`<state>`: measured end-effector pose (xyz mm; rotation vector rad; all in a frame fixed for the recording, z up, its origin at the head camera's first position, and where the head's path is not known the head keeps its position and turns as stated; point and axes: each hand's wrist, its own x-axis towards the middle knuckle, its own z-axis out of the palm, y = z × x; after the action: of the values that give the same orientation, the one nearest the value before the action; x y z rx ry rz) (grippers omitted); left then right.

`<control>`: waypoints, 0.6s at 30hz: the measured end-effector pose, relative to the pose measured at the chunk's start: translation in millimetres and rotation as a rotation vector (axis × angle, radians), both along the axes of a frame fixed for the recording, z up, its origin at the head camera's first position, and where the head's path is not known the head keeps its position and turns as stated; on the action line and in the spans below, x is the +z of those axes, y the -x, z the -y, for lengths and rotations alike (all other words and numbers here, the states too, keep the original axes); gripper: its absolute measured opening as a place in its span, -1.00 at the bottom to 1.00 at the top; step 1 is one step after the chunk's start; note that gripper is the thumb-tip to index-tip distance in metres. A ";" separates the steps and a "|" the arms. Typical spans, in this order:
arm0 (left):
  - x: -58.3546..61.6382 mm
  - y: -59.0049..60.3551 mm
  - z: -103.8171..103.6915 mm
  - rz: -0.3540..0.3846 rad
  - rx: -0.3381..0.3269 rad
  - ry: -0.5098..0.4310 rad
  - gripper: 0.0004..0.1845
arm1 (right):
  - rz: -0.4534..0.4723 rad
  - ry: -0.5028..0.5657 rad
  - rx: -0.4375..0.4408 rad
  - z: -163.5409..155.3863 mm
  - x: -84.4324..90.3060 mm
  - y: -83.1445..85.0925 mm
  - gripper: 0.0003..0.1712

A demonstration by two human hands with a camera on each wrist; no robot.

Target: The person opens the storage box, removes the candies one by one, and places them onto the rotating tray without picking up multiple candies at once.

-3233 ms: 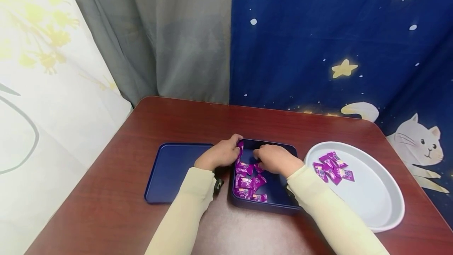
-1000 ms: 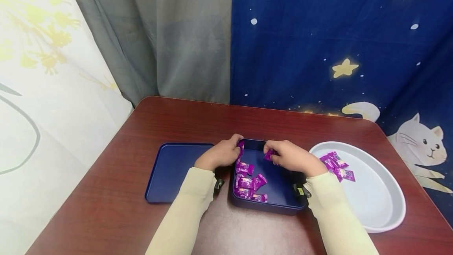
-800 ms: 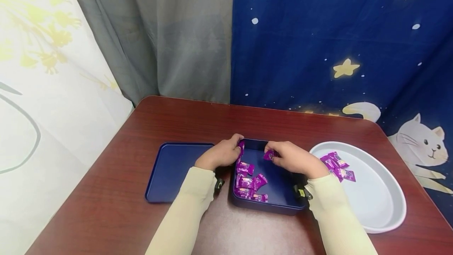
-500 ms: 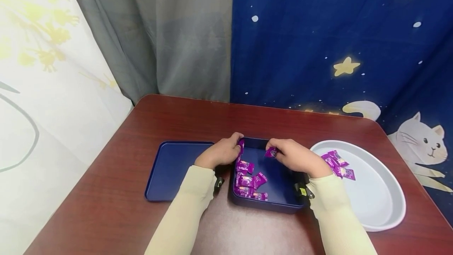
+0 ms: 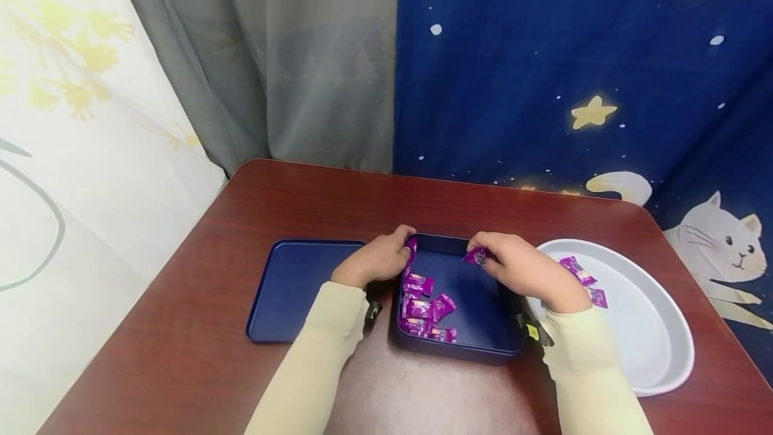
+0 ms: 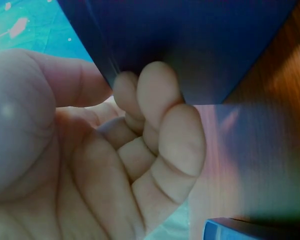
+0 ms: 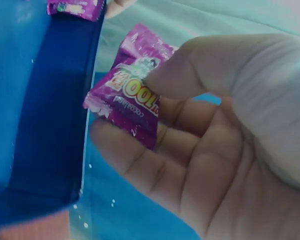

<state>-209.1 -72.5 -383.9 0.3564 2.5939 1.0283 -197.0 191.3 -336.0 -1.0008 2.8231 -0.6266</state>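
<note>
My left hand [image 5: 374, 262] grips the left wall of a dark blue box [image 5: 465, 352] near its far corner. In the left wrist view, curled fingers [image 6: 182, 142] lie against the box's outer side [image 6: 190, 45]. A purple candy packet [image 5: 413, 246] stands inside that wall, by the thumb. Over the box's far right part, my right hand [image 5: 522, 267] pinches a purple wrapped candy [image 5: 476, 256]. Its printed wrapper [image 7: 132, 90] shows between thumb and fingers in the right wrist view. Several more purple candies [image 5: 419, 308] lie along the box's left side.
A white oval tray [image 5: 649, 348] stands right of the box with a few purple candies [image 5: 578, 270], partly hidden by the right hand and wrist. A flat blue lid [image 5: 290, 294] lies on the brown table [image 5: 326, 200] to the left. Curtains hang behind.
My right hand has lifted a candy from among those in the box and moved up and right with it, now nearer the tray. The left hand has stayed on the box wall.
</note>
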 end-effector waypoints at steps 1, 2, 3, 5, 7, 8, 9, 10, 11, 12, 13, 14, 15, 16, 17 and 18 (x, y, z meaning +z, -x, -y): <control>0.2 -0.1 0.0 -0.001 0.001 0.003 -0.52 | -0.006 -0.002 -0.003 -2.1 1.0 -0.5 -0.70; 0.4 -0.2 0.0 -0.001 0.002 0.004 -0.52 | -0.014 -0.002 -0.008 -4.3 1.6 -0.8 -0.70; 0.5 -0.2 0.0 0.000 0.003 0.004 -0.52 | -0.020 0.000 -0.010 -6.6 2.2 -1.1 -0.71; 0.7 -0.4 0.2 0.003 0.007 0.006 -0.52 | -0.035 0.004 -0.017 -10.9 2.5 -1.1 -0.71; 0.9 -0.5 0.2 0.004 0.009 0.008 -0.52 | -0.042 0.009 -0.026 -14.9 2.4 -0.9 -0.71; 1.0 -0.5 0.1 0.005 0.009 0.007 -0.52 | -0.044 0.011 -0.031 -16.6 2.4 -1.0 -0.71; 1.1 -0.5 0.0 0.002 0.009 0.011 -0.52 | -0.043 0.011 -0.035 -18.2 2.5 -1.2 -0.71; 1.1 -0.5 -0.2 0.004 0.008 0.012 -0.52 | -0.041 0.009 -0.040 -19.5 2.2 -1.2 -0.71; 1.2 -0.5 -0.3 0.004 0.008 0.013 -0.51 | -0.039 0.009 -0.040 -20.7 2.3 -1.2 -0.72; 1.2 -0.6 -0.4 0.004 0.008 0.014 -0.51 | -0.035 0.006 -0.044 -21.6 2.3 -1.3 -0.72; 1.1 -0.6 -0.6 0.004 0.008 0.015 -0.51 | -0.031 0.003 -0.049 -22.5 2.1 -1.2 -0.72; 0.8 -0.6 -0.9 0.003 0.009 0.016 -0.51 | -0.029 0.001 -0.052 -23.3 1.8 -1.4 -0.72; 0.5 -0.6 -1.1 0.004 0.010 0.017 -0.51 | -0.027 0.001 -0.055 -24.2 1.8 -1.6 -0.71; 0.3 -0.6 -1.2 0.005 0.010 0.015 -0.51 | -0.027 0.001 -0.058 -25.2 2.1 -1.9 -0.71; 0.6 -0.6 -1.4 0.004 0.011 0.015 -0.51 | -0.025 0.000 -0.065 -26.5 2.4 -2.0 -0.71; 0.8 -0.7 -1.6 0.003 0.010 0.016 -0.52 | -0.022 -0.003 -0.078 -28.1 2.6 -2.1 -0.71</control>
<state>-208.4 -70.9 -383.1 0.3382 2.6026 1.0094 -194.9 219.4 -333.4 -0.9068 2.8934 -0.6230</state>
